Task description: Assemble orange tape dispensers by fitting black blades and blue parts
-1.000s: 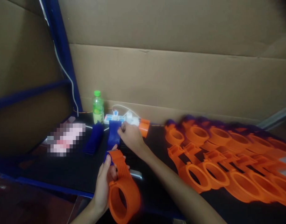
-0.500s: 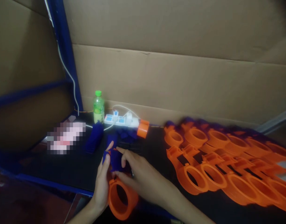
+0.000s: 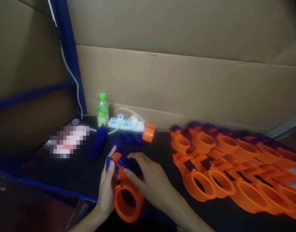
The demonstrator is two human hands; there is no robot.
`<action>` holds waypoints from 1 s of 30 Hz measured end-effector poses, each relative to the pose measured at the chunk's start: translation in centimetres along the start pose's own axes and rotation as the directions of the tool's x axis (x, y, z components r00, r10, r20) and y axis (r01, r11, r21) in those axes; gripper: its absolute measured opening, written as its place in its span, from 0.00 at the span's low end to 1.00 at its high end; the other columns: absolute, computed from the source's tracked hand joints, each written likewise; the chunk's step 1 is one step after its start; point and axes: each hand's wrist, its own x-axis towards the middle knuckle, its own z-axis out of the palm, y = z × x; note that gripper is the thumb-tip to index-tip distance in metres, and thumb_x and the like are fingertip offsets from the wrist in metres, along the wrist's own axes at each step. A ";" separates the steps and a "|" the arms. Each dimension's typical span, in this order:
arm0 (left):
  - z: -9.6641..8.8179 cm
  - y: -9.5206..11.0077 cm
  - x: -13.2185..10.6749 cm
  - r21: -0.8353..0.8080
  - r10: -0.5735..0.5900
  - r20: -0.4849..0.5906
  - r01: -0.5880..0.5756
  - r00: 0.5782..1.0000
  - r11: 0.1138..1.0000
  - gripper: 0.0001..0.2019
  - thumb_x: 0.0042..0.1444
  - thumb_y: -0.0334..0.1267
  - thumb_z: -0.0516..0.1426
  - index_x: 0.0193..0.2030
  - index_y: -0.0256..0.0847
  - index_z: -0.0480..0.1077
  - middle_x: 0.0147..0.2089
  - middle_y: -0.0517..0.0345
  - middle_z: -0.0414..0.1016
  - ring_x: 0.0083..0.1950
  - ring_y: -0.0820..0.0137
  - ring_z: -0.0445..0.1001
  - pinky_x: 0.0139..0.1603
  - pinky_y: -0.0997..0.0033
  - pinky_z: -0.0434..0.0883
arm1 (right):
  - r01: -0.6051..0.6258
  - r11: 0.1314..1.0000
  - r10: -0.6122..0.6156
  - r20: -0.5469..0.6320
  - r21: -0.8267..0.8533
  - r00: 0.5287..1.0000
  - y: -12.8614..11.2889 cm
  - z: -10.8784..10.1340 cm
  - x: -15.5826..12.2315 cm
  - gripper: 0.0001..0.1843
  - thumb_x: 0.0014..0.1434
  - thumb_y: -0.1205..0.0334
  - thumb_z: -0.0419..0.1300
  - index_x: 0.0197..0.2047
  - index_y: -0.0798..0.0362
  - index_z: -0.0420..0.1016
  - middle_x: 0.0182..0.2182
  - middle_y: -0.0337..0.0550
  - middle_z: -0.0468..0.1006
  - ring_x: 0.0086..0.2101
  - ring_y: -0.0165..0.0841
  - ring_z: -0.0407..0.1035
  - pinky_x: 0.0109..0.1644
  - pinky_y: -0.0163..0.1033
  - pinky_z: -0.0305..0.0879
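Near the front edge of the table I hold an orange plastic part with a round ring point(image 3: 128, 203) hanging low and a stem above it. My left hand point(image 3: 106, 187) grips the stem from the left, thumb up front. A dark blue strip point(image 3: 111, 163) lies round the stem's top; its material I cannot make out. My right hand point(image 3: 148, 182) pinches the strip's other end point(image 3: 125, 160) on the right side, its thumb close to the stem. Orange shows between the two blue ends. The back of the stem is hidden by my fingers.
To the right lie rows of similar orange ring parts point(image 3: 201, 186), the far row with blue on top. Behind my hands are loose blue pieces point(image 3: 98, 141), a green-capped bottle point(image 3: 103, 111), a white power strip point(image 3: 126, 123) and an orange cylinder point(image 3: 148, 132). Cardboard point(image 3: 177, 87) walls the back.
My right hand has drawn the blue strip's end to the right, off the front of the stem, and the orange beneath now shows. My left hand keeps its grip.
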 end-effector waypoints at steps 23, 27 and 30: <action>0.2 0.0 0.1 0.044 -0.015 -0.013 0.016 1.000 0.999 0.29 0.61 0.53 0.57 0.68 0.56 0.61 0.64 0.54 0.72 0.63 0.56 0.70 0.62 0.57 0.67 | -0.061 0.994 0.056 -0.051 -0.090 0.997 -0.6 1.0 -0.9 0.17 0.65 0.51 0.58 0.55 0.44 0.69 0.48 0.40 0.76 0.45 0.37 0.74 0.42 0.39 0.65; 0.0 0.0 0.0 0.070 0.016 -0.002 -0.016 1.000 0.997 0.29 0.61 0.51 0.58 0.69 0.57 0.60 0.66 0.55 0.70 0.66 0.56 0.67 0.66 0.57 0.63 | -0.090 0.996 0.090 -0.037 -0.009 0.995 -0.9 0.7 -1.0 0.18 0.62 0.51 0.61 0.54 0.45 0.69 0.48 0.39 0.76 0.47 0.38 0.73 0.42 0.39 0.66; 0.1 0.3 -0.2 0.029 0.024 0.060 -0.026 0.998 0.999 0.34 0.59 0.46 0.61 0.71 0.56 0.56 0.65 0.53 0.71 0.65 0.55 0.69 0.66 0.55 0.63 | -0.085 0.988 0.091 -0.044 0.129 0.995 -0.6 0.6 -1.1 0.17 0.63 0.51 0.61 0.53 0.45 0.69 0.49 0.39 0.76 0.48 0.36 0.72 0.48 0.40 0.66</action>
